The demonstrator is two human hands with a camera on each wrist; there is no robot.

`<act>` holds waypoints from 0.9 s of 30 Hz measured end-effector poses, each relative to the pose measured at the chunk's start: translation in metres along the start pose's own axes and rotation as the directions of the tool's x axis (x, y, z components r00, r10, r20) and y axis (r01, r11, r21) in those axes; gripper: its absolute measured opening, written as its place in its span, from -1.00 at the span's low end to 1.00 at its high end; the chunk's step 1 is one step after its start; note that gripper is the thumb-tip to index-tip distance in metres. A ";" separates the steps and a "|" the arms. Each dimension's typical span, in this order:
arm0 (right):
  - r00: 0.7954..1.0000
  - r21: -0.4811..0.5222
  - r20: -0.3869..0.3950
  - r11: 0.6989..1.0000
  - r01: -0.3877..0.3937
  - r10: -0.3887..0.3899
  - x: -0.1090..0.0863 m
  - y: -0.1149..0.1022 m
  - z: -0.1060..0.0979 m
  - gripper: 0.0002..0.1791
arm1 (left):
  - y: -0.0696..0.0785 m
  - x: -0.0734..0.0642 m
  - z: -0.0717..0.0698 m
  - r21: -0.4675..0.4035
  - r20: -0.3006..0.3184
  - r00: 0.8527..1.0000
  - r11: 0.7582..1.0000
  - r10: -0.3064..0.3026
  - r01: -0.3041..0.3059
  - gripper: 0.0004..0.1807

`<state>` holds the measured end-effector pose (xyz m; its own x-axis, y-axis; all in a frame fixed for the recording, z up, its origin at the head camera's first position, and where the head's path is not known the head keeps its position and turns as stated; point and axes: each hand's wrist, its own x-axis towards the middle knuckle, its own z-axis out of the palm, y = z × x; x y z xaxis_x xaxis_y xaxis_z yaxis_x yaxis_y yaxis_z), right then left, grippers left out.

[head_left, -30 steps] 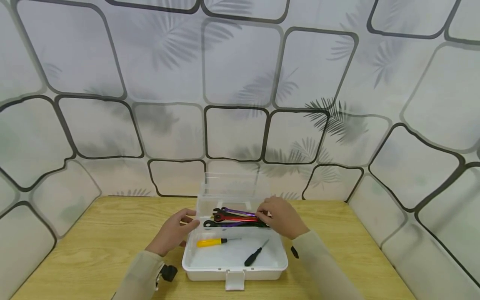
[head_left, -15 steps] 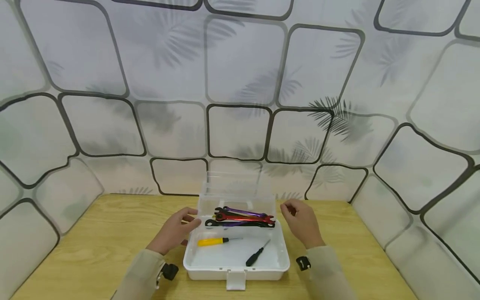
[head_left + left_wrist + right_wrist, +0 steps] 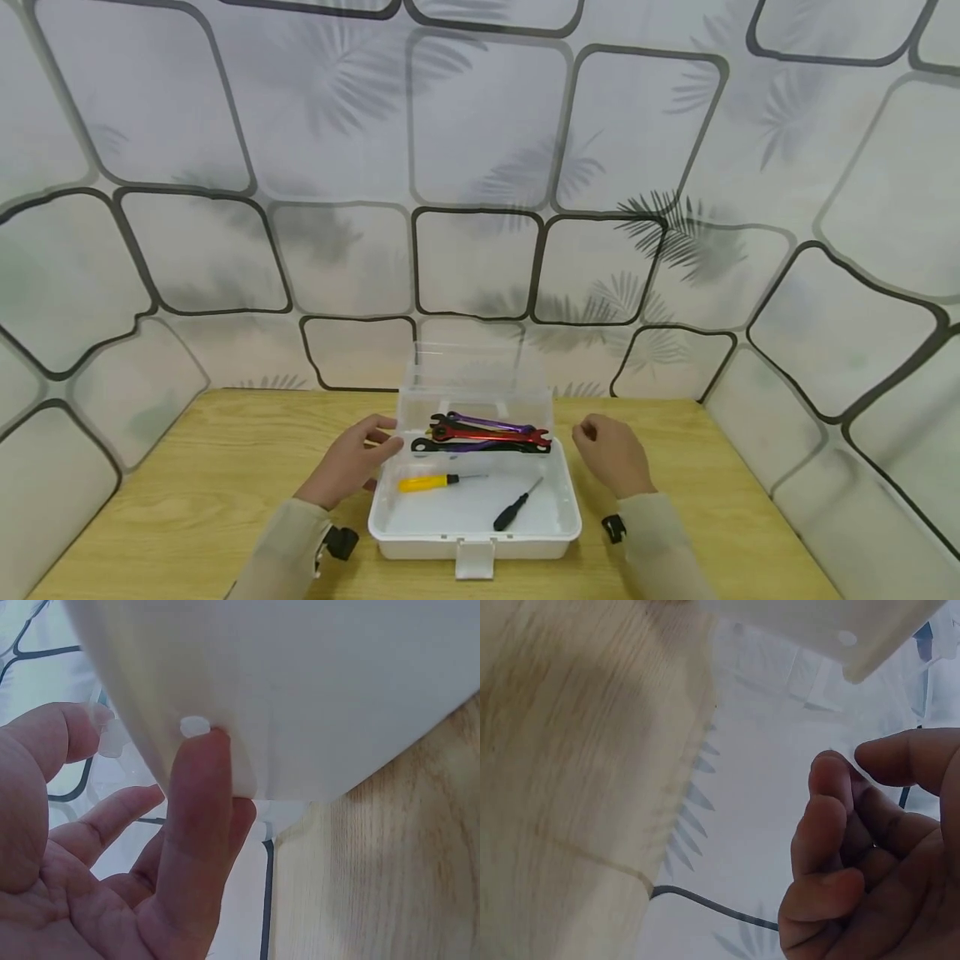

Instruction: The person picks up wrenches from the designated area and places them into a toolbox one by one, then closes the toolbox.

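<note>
My left hand (image 3: 352, 461) is at the rear left corner of a white plastic toolbox (image 3: 476, 547). In the left wrist view, one straight finger touches the box's outer wall (image 3: 315, 697), and the thumb reaches to its edge. My right hand (image 3: 613, 454), fingers loosely curled and holding nothing, is just right of the box. A red wrench (image 3: 491, 434), a purple wrench (image 3: 491, 423) and several black ones lie together across the box's rear part. On the white floor in front are a yellow-handled screwdriver (image 3: 427, 482) and a black screwdriver (image 3: 510, 512).
The clear lid (image 3: 476, 375) stands raised at the back of the box. A white latch (image 3: 474, 560) hangs at its front. The wooden table (image 3: 225, 467) ends against a patterned wall covering (image 3: 480, 275) behind and at the sides.
My right hand has let go of the wrenches and moved right, out of the box, to beside it. The left hand has stayed at the box's left side.
</note>
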<state>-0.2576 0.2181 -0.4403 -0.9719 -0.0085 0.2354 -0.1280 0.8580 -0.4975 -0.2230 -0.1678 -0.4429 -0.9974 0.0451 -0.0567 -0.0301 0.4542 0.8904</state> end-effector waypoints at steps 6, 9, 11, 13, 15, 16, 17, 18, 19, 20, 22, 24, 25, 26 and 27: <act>0.997 0.135 0.051 0.989 -0.062 0.056 0.007 0.009 0.007 -0.77 | 0.000 0.002 -0.001 0.010 0.004 1.000 1.000 -0.004 0.004 -0.50; 0.994 0.219 0.079 0.971 -0.091 0.075 0.012 0.015 0.013 -0.72 | -0.001 0.004 -0.001 0.017 0.002 1.000 1.000 -0.010 0.010 -0.49; 0.989 0.288 0.111 0.950 -0.121 0.092 0.015 0.019 0.016 -0.70 | -0.002 0.005 -0.001 0.022 -0.004 1.000 1.000 -0.008 0.008 -0.48; 0.983 0.335 0.144 0.929 -0.155 0.112 0.017 0.022 0.019 -0.68 | -0.004 0.006 -0.001 0.029 0.002 1.000 1.000 0.008 -0.008 -0.47; 0.974 0.368 0.177 0.908 -0.198 0.140 0.020 0.024 0.022 -0.68 | -0.007 0.008 -0.002 0.021 0.008 1.000 1.000 0.018 -0.019 -0.47; 0.970 0.381 0.194 0.899 -0.214 0.149 0.021 0.023 0.023 -0.68 | -0.009 0.009 -0.002 0.010 0.009 1.000 1.000 0.022 -0.022 -0.48; 0.966 0.390 0.208 0.892 -0.227 0.155 0.022 0.023 0.024 -0.67 | -0.011 0.010 -0.004 -0.003 0.005 1.000 1.000 0.022 -0.021 -0.49; 0.962 0.399 0.223 0.886 -0.238 0.158 0.023 0.022 0.025 -0.67 | -0.013 0.011 -0.005 -0.016 -0.001 1.000 1.000 0.016 -0.016 -0.51; 0.958 0.411 0.237 0.877 -0.248 0.160 0.024 0.020 0.027 -0.66 | -0.014 0.013 -0.006 -0.029 -0.012 1.000 1.000 0.008 -0.008 -0.52; 0.956 0.413 0.243 0.874 -0.254 0.163 0.025 0.019 0.029 -0.66 | -0.015 0.015 -0.007 -0.038 -0.025 1.000 0.999 -0.003 0.002 -0.53; 0.956 0.417 0.248 0.874 -0.251 0.157 0.027 0.016 0.032 -0.64 | -0.017 0.019 -0.008 -0.054 -0.047 0.999 0.998 -0.028 0.025 -0.52; 0.955 0.415 0.252 0.874 -0.252 0.156 0.028 0.013 0.035 -0.64 | -0.018 0.025 -0.008 -0.052 -0.056 0.997 0.997 -0.055 0.053 -0.50; 0.954 0.415 0.252 0.873 -0.257 0.160 0.028 0.011 0.036 -0.64 | -0.019 0.028 -0.008 -0.048 -0.053 0.996 0.997 -0.069 0.066 -0.48; 0.954 0.416 0.253 0.872 -0.256 0.159 0.028 0.010 0.037 -0.64 | -0.020 0.031 -0.007 -0.041 -0.048 0.995 0.996 -0.084 0.082 -0.47; 0.953 0.424 0.256 0.867 -0.262 0.162 0.028 0.009 0.038 -0.65 | -0.021 0.033 -0.006 -0.035 -0.041 0.995 0.995 -0.095 0.093 -0.46</act>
<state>-0.2936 0.2055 -0.4700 -0.9975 -0.0007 -0.0704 0.0594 0.5285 -0.8468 -0.2555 -0.1816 -0.4607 -0.9919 -0.0342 -0.1223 -0.1252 0.4251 0.8964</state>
